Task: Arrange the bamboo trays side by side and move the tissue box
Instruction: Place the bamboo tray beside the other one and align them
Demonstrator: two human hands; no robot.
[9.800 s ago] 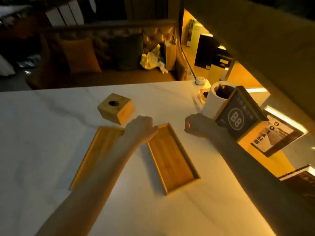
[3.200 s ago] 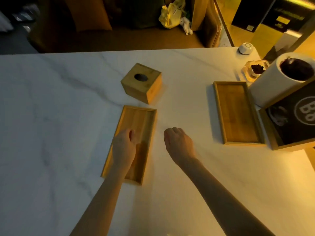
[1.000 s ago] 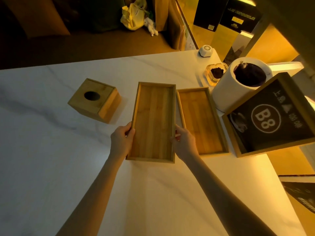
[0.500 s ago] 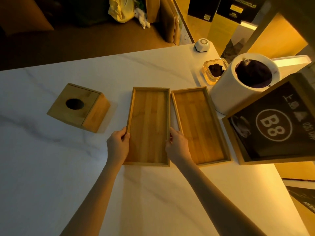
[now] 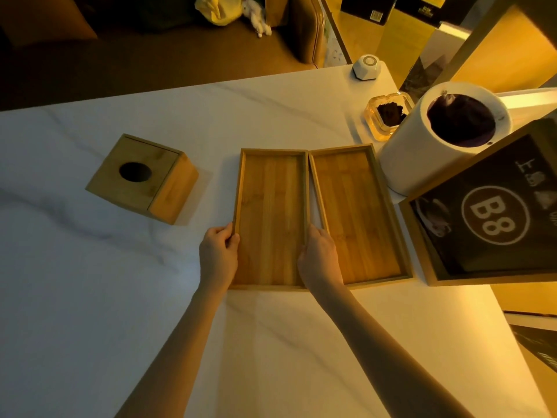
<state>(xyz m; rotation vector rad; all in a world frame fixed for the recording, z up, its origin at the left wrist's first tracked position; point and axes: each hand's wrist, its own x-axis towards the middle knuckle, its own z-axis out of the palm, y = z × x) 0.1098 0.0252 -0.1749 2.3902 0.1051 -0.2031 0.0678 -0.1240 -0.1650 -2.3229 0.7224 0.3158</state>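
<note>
Both hands are gripping the left bamboo tray (image 5: pixel 271 218) by its long sides near the end closest to the person: the left hand (image 5: pixel 217 255) is curling its fingers (image 5: pixel 230 236) over the left rim, and the right hand (image 5: pixel 319 257) is pinching the right rim, its fingers lying in the narrow wedge between the two trays. That tray is lying flat on the white worktop (image 5: pixel 90 282), its far corner touching the right bamboo tray (image 5: pixel 358 212). Well to the left of the left hand, the tissue box (image 5: pixel 141 178) is sitting apart, untouched. Beside the right tray a white cylinder (image 5: pixel 428 146) is standing
</note>
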